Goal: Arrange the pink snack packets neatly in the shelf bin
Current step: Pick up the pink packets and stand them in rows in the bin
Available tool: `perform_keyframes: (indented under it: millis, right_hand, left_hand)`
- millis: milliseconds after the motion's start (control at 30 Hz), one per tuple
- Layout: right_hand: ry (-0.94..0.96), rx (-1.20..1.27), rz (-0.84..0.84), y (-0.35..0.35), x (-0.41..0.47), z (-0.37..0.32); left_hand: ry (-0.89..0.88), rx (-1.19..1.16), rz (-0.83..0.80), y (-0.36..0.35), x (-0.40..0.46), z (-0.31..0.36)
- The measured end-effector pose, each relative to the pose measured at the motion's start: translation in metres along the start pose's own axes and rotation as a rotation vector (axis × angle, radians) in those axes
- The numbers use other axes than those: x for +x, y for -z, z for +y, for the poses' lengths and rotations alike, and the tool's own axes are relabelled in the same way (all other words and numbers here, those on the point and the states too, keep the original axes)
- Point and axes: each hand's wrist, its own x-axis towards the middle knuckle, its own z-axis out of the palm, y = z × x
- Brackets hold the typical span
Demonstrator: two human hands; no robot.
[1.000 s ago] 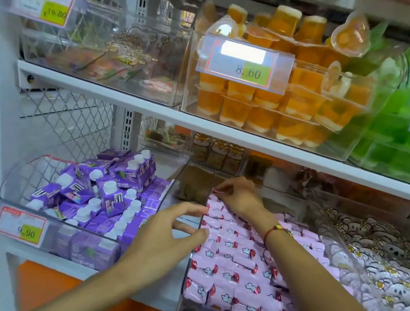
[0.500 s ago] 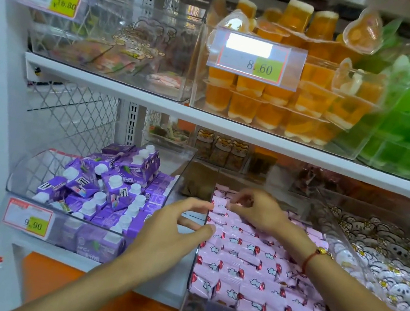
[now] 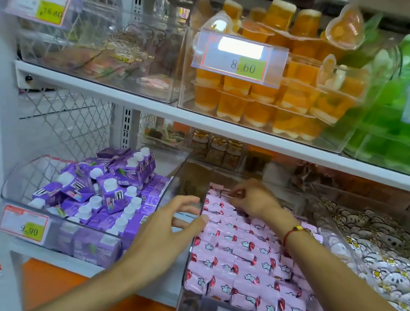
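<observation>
the right hand [image 3: 250,198] reaches to the rear of the clear acrylic shelf bin [image 3: 194,235]. its grip is curled, fingertips pinching the edge of one of the pink snack packets [image 3: 244,263] in the back row. a red cord bracelet with a gold bead [image 3: 293,232] sits on the right wrist.

the left hand [image 3: 166,234] is at the left wall of the same bin. its grip is open and holds nothing: the fingers are spread and nearly straight, and the thumb tip lies against the bin's left wall near the packets.

the pink packets, printed with white clouds and red marks, fill the bin in overlapping rows from front to rear on the lower shelf.

just left of this bin, a second clear bin holds purple drink cartons with white caps [image 3: 103,194], with a price tag reading 9.90 [image 3: 24,226] on its front. to the right, a bin holds white animal-print wrapped sweets [image 3: 379,253]. on the upper shelf stand orange jelly cups [image 3: 266,103] behind a price tag reading 8.60 [image 3: 238,58].
</observation>
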Motion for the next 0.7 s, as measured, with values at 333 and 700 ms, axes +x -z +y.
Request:
perform_keyframes:
  millis: [333, 700]
  right_hand:
    - [-0.042, 0.228, -0.084, 0.012, 0.009, 0.0]
    - [0.044, 1.069, 0.791, 0.01, -0.102, -0.033]
  left_hand:
    - [0.011, -0.047, -0.017, 0.0, 0.001, 0.004]
    - [-0.485, 0.28, 0.059, 0.004, -0.002, 0.012]
